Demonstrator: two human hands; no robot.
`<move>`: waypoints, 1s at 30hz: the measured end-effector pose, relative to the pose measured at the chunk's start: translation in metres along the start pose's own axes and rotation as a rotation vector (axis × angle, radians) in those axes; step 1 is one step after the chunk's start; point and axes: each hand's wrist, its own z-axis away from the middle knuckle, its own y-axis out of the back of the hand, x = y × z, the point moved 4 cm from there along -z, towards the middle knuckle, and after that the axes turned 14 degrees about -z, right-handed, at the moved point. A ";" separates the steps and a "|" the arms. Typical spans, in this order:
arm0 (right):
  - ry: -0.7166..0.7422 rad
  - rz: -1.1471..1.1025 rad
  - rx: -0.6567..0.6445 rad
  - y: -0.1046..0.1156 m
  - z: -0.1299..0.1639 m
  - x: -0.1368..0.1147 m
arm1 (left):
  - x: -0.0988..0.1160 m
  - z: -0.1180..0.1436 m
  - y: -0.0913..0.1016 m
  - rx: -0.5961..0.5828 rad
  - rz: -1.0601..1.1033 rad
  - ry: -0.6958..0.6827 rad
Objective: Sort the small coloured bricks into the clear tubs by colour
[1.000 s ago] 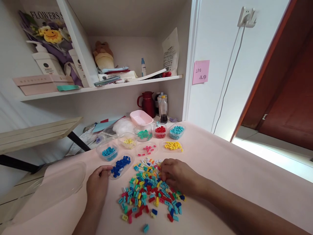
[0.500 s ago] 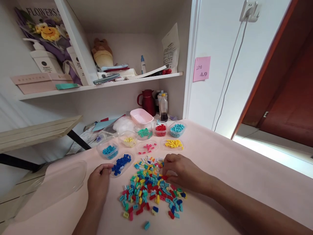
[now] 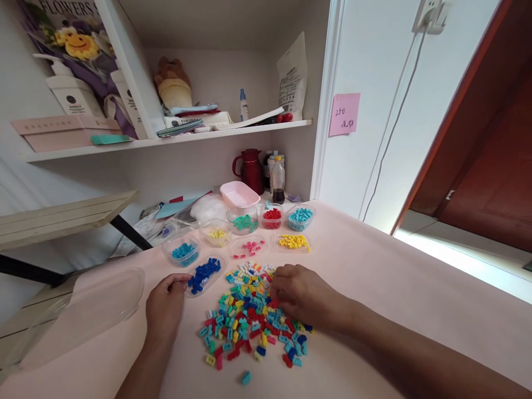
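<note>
1. Resting on the pile of mixed bricks, the right hand lies palm down at the pile's right edge, fingers curled into the pieces; whether its grip holds a brick cannot be told.
2. The left hand sits on the pink worktop, its fingertips touching the near end of the clear tray of dark blue bricks; the grip is narrow, pinched on the tray's rim.
3. Behind the pile stand more clear tubs, each with one colour: light blue, pale yellow, green, red, turquoise, pink and yellow.
4. One turquoise brick lies alone, near the pile's front.
5. A large clear lid lies just left of the left hand.
</note>
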 end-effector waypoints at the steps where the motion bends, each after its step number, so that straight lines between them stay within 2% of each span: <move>1: -0.015 -0.028 0.011 0.001 0.000 -0.001 | 0.000 0.000 0.000 0.001 -0.001 -0.003; 6: -0.159 -0.325 0.112 0.010 -0.002 -0.003 | 0.000 0.000 0.000 -0.001 -0.004 0.001; 11: -0.164 -0.702 0.174 0.011 -0.004 0.004 | -0.002 -0.001 -0.001 -0.004 -0.008 -0.004; 17: -0.213 -1.061 0.181 0.009 -0.007 0.009 | 0.000 -0.001 0.002 -0.012 -0.024 -0.008; 22: -0.258 -1.106 0.200 0.007 -0.006 0.010 | 0.004 0.000 0.003 -0.033 -0.041 0.039; 26: -0.293 -1.122 0.223 0.011 -0.014 0.020 | 0.004 0.000 0.004 -0.039 -0.034 0.031; 28: -0.299 -1.071 0.264 0.022 -0.026 0.030 | 0.004 0.001 0.004 -0.035 -0.020 0.015; 30: -0.283 -0.947 0.354 0.044 -0.045 0.042 | 0.004 0.001 0.005 -0.033 -0.013 0.016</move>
